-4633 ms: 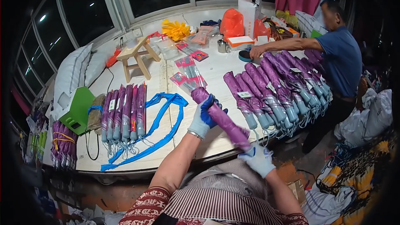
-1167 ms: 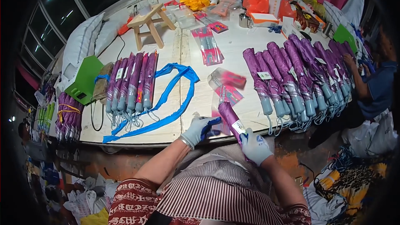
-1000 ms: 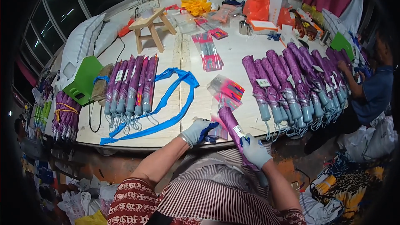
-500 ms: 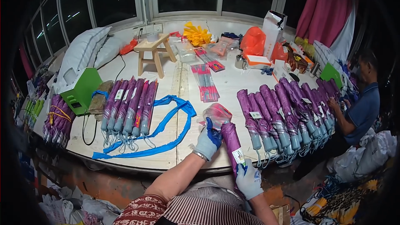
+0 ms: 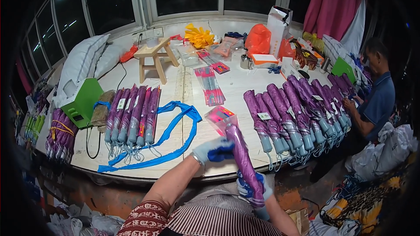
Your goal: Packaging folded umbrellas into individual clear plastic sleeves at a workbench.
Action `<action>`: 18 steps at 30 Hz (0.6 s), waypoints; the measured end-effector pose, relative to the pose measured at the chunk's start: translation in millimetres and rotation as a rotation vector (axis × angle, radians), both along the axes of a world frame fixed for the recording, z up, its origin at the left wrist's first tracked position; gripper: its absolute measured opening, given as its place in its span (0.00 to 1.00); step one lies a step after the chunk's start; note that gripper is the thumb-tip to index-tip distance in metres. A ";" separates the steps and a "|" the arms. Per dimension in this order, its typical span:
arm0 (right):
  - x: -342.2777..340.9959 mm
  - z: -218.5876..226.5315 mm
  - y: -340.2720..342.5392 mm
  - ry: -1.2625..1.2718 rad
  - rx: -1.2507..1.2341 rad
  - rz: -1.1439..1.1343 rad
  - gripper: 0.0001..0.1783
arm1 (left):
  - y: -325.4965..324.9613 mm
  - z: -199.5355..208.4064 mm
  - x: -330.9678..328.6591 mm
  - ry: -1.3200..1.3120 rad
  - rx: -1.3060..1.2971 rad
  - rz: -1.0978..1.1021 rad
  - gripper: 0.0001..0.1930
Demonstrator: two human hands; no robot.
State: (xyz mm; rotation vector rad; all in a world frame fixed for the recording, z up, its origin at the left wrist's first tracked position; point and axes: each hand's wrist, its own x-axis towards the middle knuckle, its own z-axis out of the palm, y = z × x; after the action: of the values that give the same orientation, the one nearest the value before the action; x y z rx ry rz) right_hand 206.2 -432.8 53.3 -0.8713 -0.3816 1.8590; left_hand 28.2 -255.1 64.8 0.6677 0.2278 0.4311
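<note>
A folded purple umbrella (image 5: pixel 245 157) slants in front of me, its tip end up by the table and its handle end down at my lap. Near that lower end, my right hand (image 5: pixel 253 185), in a white glove with blue coating, is closed around it. My left hand (image 5: pixel 214 150), gloved the same way, is beside the umbrella's upper part, fingers stretched toward it; whether they touch is unclear. Just beyond the umbrella tip, a clear and pink plastic sleeve (image 5: pixel 221 118) rests on the table.
Purple umbrellas with grey handles (image 5: pixel 297 122) lie at right, others in sleeves (image 5: pixel 133 113) at left. A blue strip (image 5: pixel 192 113) loops between. Pink sleeves (image 5: pixel 209 85), a wooden stool (image 5: pixel 153 57) and a green box (image 5: pixel 83 105) stand farther back. Another person (image 5: pixel 376 91) works at far right.
My left hand has let go of the plastic sleeve, which now lies on the table, and moved down beside the umbrella. The umbrella has turned, its white label no longer showing; my right hand has shifted lower.
</note>
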 end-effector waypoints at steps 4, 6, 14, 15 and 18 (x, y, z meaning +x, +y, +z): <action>-5.4 1.6 16.2 -0.505 0.227 0.025 0.15 | -18.7 -17.7 6.5 -0.091 -0.012 -0.201 0.23; -11.5 5.8 23.1 -0.751 0.325 0.040 0.16 | -6.3 -21.8 8.5 -0.324 -0.509 -0.036 0.27; -36.2 45.5 35.2 -1.469 0.329 0.050 0.18 | -29.1 -71.9 32.1 -0.049 -0.288 0.245 0.32; -38.8 46.1 32.7 -1.467 0.319 0.043 0.17 | -27.3 -72.3 30.9 -0.065 -0.289 0.244 0.31; -41.7 55.4 34.1 -1.476 0.334 0.036 0.19 | -9.6 -66.5 22.1 -0.142 -0.271 0.274 0.30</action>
State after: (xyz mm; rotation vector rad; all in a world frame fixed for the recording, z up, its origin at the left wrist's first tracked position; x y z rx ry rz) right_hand 164.5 -398.8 108.7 -1.8532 -1.5219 0.8013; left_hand 50.3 -264.7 -1.7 0.3378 0.2392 0.6942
